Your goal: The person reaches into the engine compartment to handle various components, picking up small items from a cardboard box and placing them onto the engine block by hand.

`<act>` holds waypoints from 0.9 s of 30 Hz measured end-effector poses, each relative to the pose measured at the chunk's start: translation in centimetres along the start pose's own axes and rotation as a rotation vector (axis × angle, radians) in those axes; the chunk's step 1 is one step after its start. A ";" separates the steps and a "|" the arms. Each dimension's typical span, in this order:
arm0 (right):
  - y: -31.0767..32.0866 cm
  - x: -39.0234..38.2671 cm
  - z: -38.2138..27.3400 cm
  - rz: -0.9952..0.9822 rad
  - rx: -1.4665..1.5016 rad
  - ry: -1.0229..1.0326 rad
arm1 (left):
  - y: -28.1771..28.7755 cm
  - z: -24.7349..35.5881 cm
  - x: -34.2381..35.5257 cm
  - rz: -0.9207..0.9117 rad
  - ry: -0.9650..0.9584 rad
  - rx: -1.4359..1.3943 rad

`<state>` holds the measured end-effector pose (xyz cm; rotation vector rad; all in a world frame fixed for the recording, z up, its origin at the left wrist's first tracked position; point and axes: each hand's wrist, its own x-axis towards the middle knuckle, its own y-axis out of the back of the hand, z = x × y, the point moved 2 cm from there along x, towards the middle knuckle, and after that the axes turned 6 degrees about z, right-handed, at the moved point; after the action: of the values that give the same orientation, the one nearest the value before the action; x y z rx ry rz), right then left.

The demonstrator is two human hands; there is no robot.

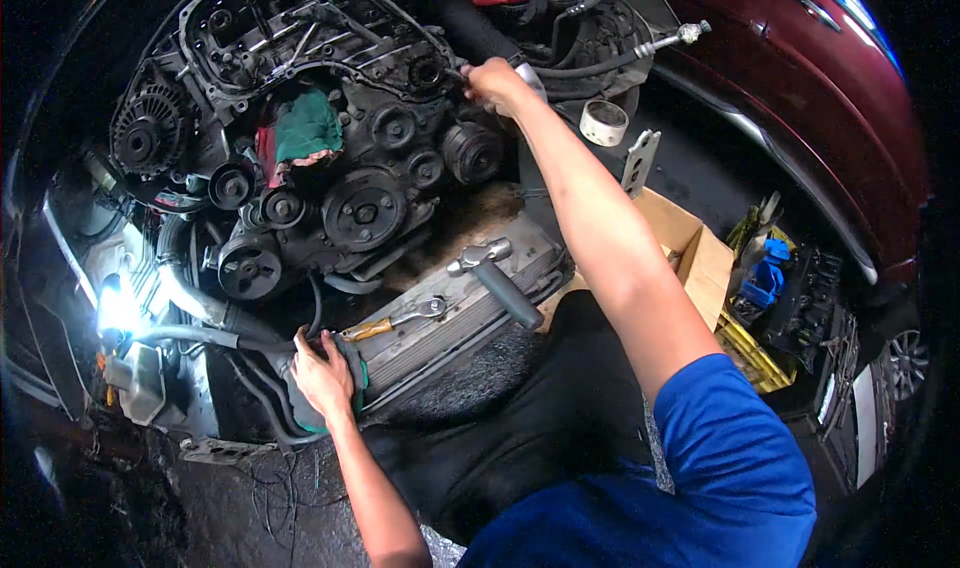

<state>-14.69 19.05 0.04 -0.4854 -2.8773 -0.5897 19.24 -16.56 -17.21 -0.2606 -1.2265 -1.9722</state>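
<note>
My left hand [325,376] lies with its fingers apart over a dark, green-edged cloth [358,365] at the left end of the radiator [470,313]. Reaching across, my right hand [494,85] is closed at the right edge of the opened engine [300,43]; what its fingers hold is hidden. Beside that wrist shows something whitish. A ratchet wrench [395,318] with a yellowish handle lies on the radiator top, near my left hand. Also on the radiator rests a ball-peen hammer [495,276] with a dark grip. Green and red rags [308,128] fill an opening in the engine front.
Several pulleys [365,213] front the engine, an alternator [148,133] at its left. A bright lamp [118,313] shines at far left. To the right are a tape roll [604,123], a cardboard box [700,268], a yellow crate [755,353] of parts and a dark red car [800,78].
</note>
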 end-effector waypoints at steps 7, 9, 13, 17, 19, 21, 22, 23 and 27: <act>-1.4 -5.4 -3.2 0.127 -0.419 0.286 | 1.2 -1.8 -0.3 -0.007 0.044 0.005; -0.7 -3.4 -2.4 0.131 -0.392 0.257 | 0.5 -1.1 -0.1 0.013 0.003 0.028; -1.8 -5.0 -2.9 -0.002 -0.262 0.146 | 1.1 -1.5 -0.3 0.017 0.030 0.058; -1.4 -5.1 -3.1 0.156 -0.505 0.333 | 1.1 -1.0 -0.3 -0.006 0.049 0.064; -0.6 -2.7 -2.0 0.055 -0.305 0.190 | 0.3 -0.3 -0.1 0.006 0.014 0.065; -0.4 -2.3 -1.9 -0.004 -0.218 0.109 | 0.0 -0.2 -0.1 0.017 -0.003 0.033; -1.2 -3.8 -2.7 0.044 -0.387 0.202 | 0.6 -0.8 -0.2 0.022 0.012 0.054; -2.0 -5.3 -3.6 0.095 -0.553 0.299 | 1.2 -1.3 -0.4 0.013 0.040 0.073; -1.7 -5.1 -4.0 0.075 -0.452 0.302 | 1.2 -1.7 -0.4 0.016 0.033 0.090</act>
<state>-10.16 14.50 1.95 -0.5076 -2.4255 -1.1947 20.74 -18.09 -17.46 -0.1905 -1.2843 -1.8946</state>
